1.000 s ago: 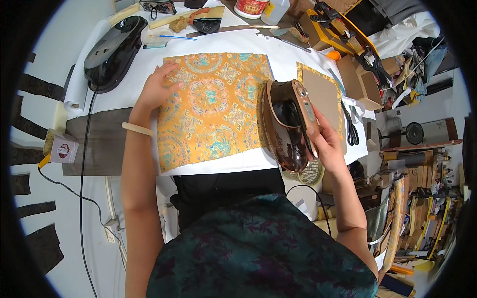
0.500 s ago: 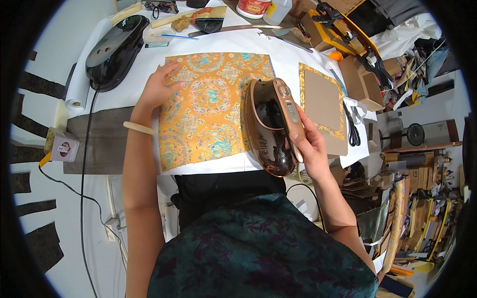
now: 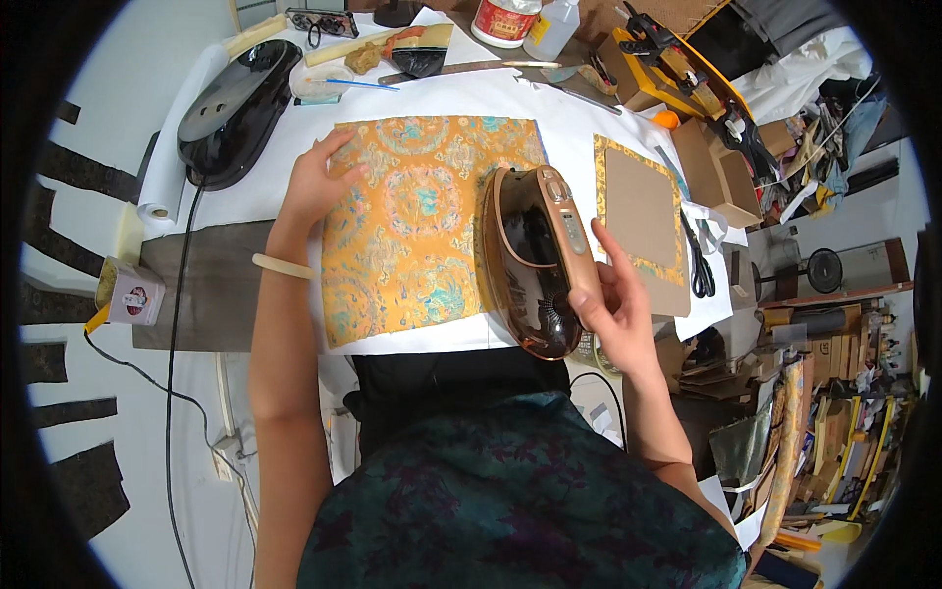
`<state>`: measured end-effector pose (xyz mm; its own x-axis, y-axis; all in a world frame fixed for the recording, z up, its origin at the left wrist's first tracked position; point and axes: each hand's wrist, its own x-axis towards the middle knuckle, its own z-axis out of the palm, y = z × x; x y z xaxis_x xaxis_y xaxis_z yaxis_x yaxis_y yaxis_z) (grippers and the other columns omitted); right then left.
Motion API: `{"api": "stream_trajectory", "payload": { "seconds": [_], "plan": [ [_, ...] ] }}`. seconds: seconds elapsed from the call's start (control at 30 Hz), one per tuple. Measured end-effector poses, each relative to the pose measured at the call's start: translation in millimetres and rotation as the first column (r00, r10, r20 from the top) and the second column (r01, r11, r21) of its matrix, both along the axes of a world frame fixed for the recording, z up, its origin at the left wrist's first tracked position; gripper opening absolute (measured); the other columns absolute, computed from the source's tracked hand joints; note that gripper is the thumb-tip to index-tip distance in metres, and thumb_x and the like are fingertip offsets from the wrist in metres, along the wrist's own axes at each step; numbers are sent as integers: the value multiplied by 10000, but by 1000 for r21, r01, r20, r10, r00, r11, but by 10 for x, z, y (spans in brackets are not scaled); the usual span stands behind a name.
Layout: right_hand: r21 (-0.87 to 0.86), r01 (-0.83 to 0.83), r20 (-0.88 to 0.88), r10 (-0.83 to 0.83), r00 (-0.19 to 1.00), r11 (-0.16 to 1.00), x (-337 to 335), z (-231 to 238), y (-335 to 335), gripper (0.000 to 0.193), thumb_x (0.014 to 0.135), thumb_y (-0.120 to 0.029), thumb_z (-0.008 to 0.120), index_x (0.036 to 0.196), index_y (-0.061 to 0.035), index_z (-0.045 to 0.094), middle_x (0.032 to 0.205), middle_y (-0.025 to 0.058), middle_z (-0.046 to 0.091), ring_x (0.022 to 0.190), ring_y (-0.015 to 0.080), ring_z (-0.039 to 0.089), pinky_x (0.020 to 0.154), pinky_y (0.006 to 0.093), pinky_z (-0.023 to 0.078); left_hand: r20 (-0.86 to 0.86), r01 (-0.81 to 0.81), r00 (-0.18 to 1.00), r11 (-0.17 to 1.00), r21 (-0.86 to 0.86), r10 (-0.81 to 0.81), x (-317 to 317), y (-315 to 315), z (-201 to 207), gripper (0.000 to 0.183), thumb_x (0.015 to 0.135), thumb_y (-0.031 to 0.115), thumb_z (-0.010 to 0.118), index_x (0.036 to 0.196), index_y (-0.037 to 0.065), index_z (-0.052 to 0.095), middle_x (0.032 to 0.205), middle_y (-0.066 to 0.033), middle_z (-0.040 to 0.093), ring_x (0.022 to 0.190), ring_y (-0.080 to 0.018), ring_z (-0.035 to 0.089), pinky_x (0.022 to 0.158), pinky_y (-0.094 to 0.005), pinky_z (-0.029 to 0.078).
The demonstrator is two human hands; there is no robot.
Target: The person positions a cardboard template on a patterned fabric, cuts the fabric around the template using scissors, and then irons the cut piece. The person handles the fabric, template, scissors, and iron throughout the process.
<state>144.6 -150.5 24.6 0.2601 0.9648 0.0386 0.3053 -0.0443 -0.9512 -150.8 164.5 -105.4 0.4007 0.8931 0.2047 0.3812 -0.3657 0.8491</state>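
A sheet of golden-orange brocade fabric (image 3: 402,226) with blue and pink round motifs lies flat on white paper. My left hand (image 3: 323,177) rests at its upper left edge, fingers spread onto the cloth, gripping nothing. On the fabric's right side sits a dark, glossy clothes iron (image 3: 530,260) with a bronze handle, its pointed end toward the far side. My right hand (image 3: 620,302) holds the handle from the right. Its thumb lies on the near part and its index finger is raised; the other fingers are partly hidden behind the handle.
Right of the iron lies a grey-brown board (image 3: 640,201) with a brocade border, next to black-handled scissors (image 3: 701,257). A glossy black iron base (image 3: 238,113) stands at the far left, its cord hanging down. Behind are a tub (image 3: 504,22), a clear bottle (image 3: 552,27) and a cardboard box (image 3: 721,182).
The whole scene sits slightly lower in view. My right index finger has lifted from the iron's handle. The iron and my left hand keep about the same places on the fabric.
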Motion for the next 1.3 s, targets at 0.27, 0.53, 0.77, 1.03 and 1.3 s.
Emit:
{"api": "stream_trajectory", "payload": {
  "seconds": [0.27,0.53,0.77,1.03,1.3],
  "plan": [
    [88,-17,121,6,993,996,-71,-64,52,729,928,-86,714,1566,52,389,1238,144,718,1085,129,660,952,281,514,-53,-31,998,993,114,37,-2,35,-80,563,857,178,829,1355,-6,641,1434,-228,613,1391,-336,545,1197,-398,373],
    [91,-84,89,76,993,992,-235,-161,131,740,935,-90,715,1572,56,369,1267,149,711,1107,132,650,975,280,500,-51,2,999,995,98,3,-48,70,-124,557,881,126,799,1395,7,624,1489,-226,569,1437,-305,498,1207,-392,351],
    [78,-91,156,78,985,993,-416,-127,167,797,940,-142,723,1605,24,316,1218,158,730,1047,131,670,918,277,521,-61,0,998,998,65,4,-37,60,-82,553,876,107,792,1397,22,630,1498,-238,558,1473,-310,457,1206,-391,349],
    [151,-55,309,6,951,987,-436,-45,60,850,883,-166,767,1598,14,342,817,150,725,670,164,693,613,285,524,36,-118,993,991,58,116,-12,-39,27,546,817,37,793,1346,25,658,1480,-237,573,1441,-341,495,1181,-397,381],
    [93,-30,392,-9,920,995,-543,29,57,706,910,-129,710,1526,86,439,1002,167,759,866,145,703,813,282,549,25,-116,993,989,90,114,-42,15,-79,539,801,54,802,1325,46,678,1412,-246,623,1427,-359,508,1160,-403,410]
  ]
}}
